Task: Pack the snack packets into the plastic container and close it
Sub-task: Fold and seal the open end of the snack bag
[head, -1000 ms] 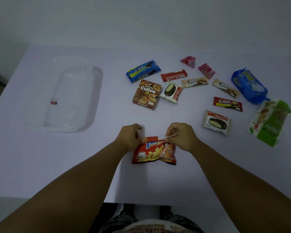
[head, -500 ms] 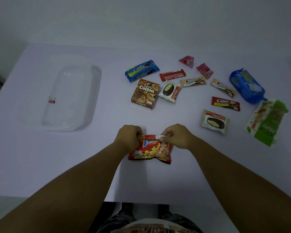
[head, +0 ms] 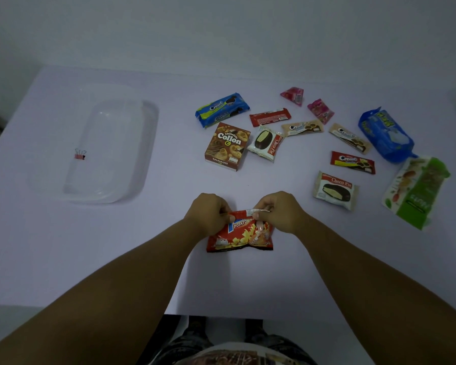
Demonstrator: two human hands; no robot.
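Early stage — both hands' fingers [head: 258, 213] pinch the red potato packet [head: 240, 234]; plastic container [head: 108, 151] holds no snacks — all remain unpacked.

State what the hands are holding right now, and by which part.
Both hands hold the red potato snack packet by its top edge: the left hand pinches the left corner, the right hand the right corner.

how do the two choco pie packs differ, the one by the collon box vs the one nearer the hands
The Choco Pie by the Collon box stands on end, its red label band running down its right edge; the nearer Choco Pie lies wide, its label across the top. The first almost touches the Collon box; the nearer one lies apart from the other packets. Both are white wrappers showing a cut chocolate pie, and neither is packed or touched yet.
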